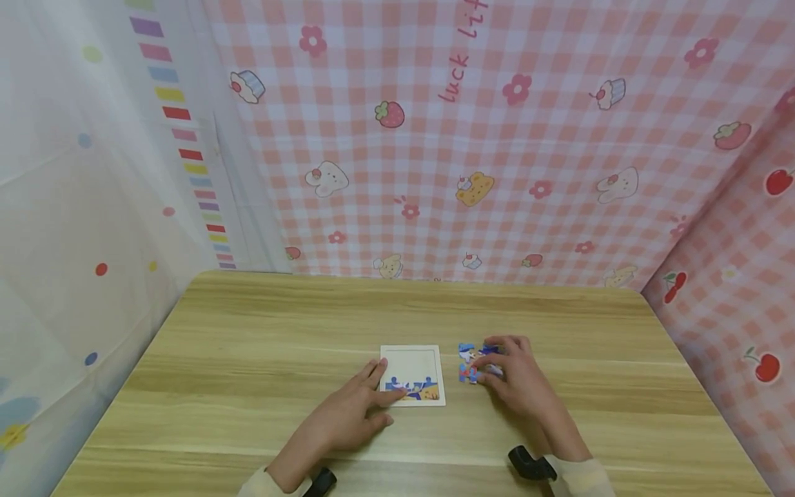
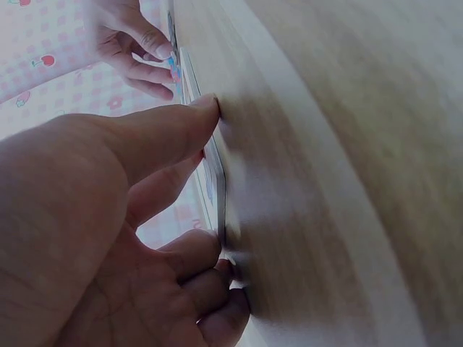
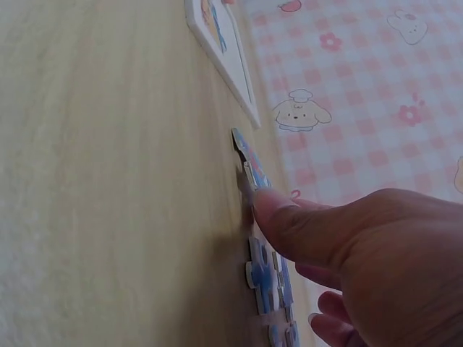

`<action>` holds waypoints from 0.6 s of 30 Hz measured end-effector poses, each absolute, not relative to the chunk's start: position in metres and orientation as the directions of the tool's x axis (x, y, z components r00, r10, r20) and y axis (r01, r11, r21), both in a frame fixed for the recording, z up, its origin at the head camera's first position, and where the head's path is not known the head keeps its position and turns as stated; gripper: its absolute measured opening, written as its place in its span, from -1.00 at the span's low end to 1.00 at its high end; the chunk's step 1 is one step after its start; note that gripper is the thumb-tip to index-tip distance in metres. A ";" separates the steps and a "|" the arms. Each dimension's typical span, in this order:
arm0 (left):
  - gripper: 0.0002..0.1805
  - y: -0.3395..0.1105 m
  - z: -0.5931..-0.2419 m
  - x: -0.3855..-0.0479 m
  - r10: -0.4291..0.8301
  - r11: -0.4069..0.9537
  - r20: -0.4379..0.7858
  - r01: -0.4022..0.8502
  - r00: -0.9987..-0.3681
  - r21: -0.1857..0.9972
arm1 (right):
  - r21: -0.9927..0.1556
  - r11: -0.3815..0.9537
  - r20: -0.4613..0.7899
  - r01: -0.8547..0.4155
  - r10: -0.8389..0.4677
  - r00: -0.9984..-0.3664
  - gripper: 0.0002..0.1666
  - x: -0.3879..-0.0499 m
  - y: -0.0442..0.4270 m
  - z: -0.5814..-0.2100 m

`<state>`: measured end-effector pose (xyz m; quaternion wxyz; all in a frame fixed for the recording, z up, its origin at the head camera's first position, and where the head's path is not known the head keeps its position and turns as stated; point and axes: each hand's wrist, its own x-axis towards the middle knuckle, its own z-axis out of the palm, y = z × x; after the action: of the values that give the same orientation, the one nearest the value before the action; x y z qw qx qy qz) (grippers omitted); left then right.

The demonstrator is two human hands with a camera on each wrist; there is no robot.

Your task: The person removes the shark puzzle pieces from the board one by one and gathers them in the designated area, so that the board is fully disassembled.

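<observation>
A square white puzzle tray [image 1: 410,366] lies on the table, its lower part filled with blue, white and orange jigsaw pieces [image 1: 422,391]. My left hand [image 1: 350,411] rests over its left side. One finger reaches across onto the filled part, others touch the left rim, and the thumb is on the table. Right of the tray, my right hand [image 1: 515,376] pinches a blue and red puzzle piece [image 1: 466,373] between thumb and fingers, near the tabletop. Other loose pieces [image 3: 268,275] lie under and beside that hand, partly hidden by it.
The wooden table [image 1: 279,331] has rounded far corners. Behind it hangs a pink checked cloth [image 1: 435,152], with a white dotted cloth [image 1: 93,221] on the left and a cherry-print cloth [image 1: 733,317] on the right. Black straps [image 1: 531,464] sit at both wrists.
</observation>
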<state>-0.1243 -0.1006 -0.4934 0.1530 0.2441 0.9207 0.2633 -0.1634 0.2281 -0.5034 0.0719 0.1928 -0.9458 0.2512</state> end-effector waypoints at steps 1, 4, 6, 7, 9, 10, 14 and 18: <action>-0.50 -0.101 -0.494 -0.124 0.532 0.741 -0.151 0.372 -0.833 0.559 | -0.447 0.799 0.236 -0.403 -0.329 -0.914 -0.86 -0.163 0.228 -0.504; -0.50 -0.101 -0.493 -0.124 0.537 0.736 -0.146 0.377 -0.831 0.562 | -0.441 0.803 0.235 -0.400 -0.326 -0.916 -0.85 -0.163 0.229 -0.505; -0.50 -0.101 -0.493 -0.124 0.537 0.734 -0.144 0.377 -0.831 0.564 | -0.437 0.809 0.228 -0.393 -0.323 -0.919 -0.85 -0.164 0.229 -0.506; -0.50 -0.102 -0.493 -0.123 0.539 0.732 -0.141 0.379 -0.831 0.566 | -0.439 0.810 0.222 -0.388 -0.321 -0.921 -0.85 -0.164 0.229 -0.507; -0.50 -0.102 -0.492 -0.123 0.540 0.729 -0.138 0.380 -0.830 0.569 | -0.439 0.813 0.212 -0.383 -0.321 -0.923 -0.84 -0.165 0.229 -0.507; -0.50 -0.102 -0.492 -0.123 0.542 0.729 -0.136 0.383 -0.830 0.567 | -0.437 0.814 0.209 -0.382 -0.321 -0.924 -0.83 -0.165 0.229 -0.508; -0.50 -0.102 -0.491 -0.122 0.545 0.724 -0.131 0.387 -0.828 0.571 | -0.437 0.814 0.208 -0.383 -0.323 -0.923 -0.82 -0.165 0.229 -0.508; -0.50 -0.101 -0.492 -0.122 0.544 0.726 -0.130 0.387 -0.829 0.569 | -0.437 0.813 0.210 -0.384 -0.323 -0.923 -0.82 -0.165 0.229 -0.508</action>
<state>-0.1224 -0.1013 -0.4918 0.1451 0.2535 0.9175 0.2698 -0.1647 0.2292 -0.5080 0.0628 0.1862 -0.9501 0.2423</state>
